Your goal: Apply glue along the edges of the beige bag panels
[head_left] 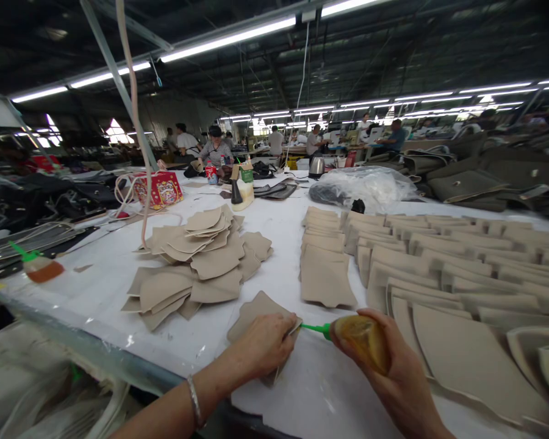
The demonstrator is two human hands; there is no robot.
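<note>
My left hand [266, 346] is closed on a beige leather-like piece [251, 316] near the table's front edge, its fingers on the piece's right side. In my right hand [396, 360] is a glue bottle [363, 341] with amber liquid, tipped on its side. Its green nozzle [315, 328] points left, and the tip is at the edge of the piece by my left fingertips. Whether the tip touches the piece I cannot tell. A loose pile of similar beige pieces [217, 259] lies beyond my left hand. Overlapping rows of beige pieces [421, 268] spread across the right side.
Another green-tipped bottle [43, 268] lies at the table's left edge. Further back are a red box [158, 189], a cream bottle with a dark top [243, 194], clear plastic wrap [370, 186] and a kettle [316, 167]. A pale cord [139, 122] hangs down on the left. Several people work behind.
</note>
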